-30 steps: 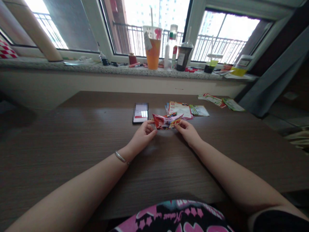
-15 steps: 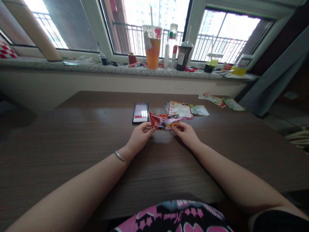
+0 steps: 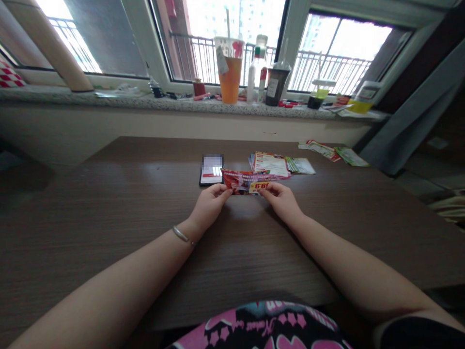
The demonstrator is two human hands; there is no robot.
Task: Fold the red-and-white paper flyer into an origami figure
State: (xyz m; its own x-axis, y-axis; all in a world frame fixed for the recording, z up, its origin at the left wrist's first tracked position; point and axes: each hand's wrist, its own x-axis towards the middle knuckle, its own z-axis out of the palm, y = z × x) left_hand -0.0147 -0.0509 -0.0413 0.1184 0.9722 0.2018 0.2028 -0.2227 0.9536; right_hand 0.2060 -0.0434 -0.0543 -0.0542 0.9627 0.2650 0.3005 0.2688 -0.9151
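Observation:
Between my two hands is a colourful printed flyer [image 3: 241, 182], red on the left and purple on the right, with large price digits on a yellow patch. Its left end is pinched in my left hand [image 3: 210, 202], thumb in front. The thumb and fingers of my right hand [image 3: 282, 201] close on its right end, covering part of the digits. The flyer is held just above the brown table [image 3: 232, 261]. Right behind my left fingers lies a phone [image 3: 211, 172] with its screen lit. A pile of printed leaflets [image 3: 271, 165] sits behind the flyer, partly hidden by it.
More leaflets [image 3: 350, 156] lie at the table's far right. Along the windowsill [image 3: 145, 103] stand a tall cup of orange drink [image 3: 231, 77], a dark lidded cup [image 3: 275, 86], bottles and small items. A grey curtain [image 3: 410, 111] hangs at the right.
The flyer was bent and creased in the middle; now it is flatter and its digits show more plainly. Both hands have barely moved.

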